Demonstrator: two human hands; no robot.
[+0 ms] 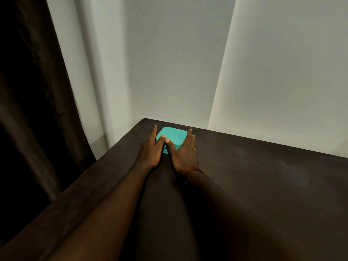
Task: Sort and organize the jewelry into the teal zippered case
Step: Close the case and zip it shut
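Sitting closed and flat near the far corner of the dark table (254,185), close to the pale wall (169,63), the teal zippered case (174,136) is bracketed by both of the person's hands. The left hand (150,149) lies along its left side and the right hand (183,153), a red thread (194,169) at its wrist, along its right, fingers straight against the case rather than curled round it. Both thumbs rest on the lid, tips meeting near its front edge, and a dark curtain (37,110) hangs at the left.

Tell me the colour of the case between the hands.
The case is plain teal, no visible pattern; the head view, the only one, shows it.
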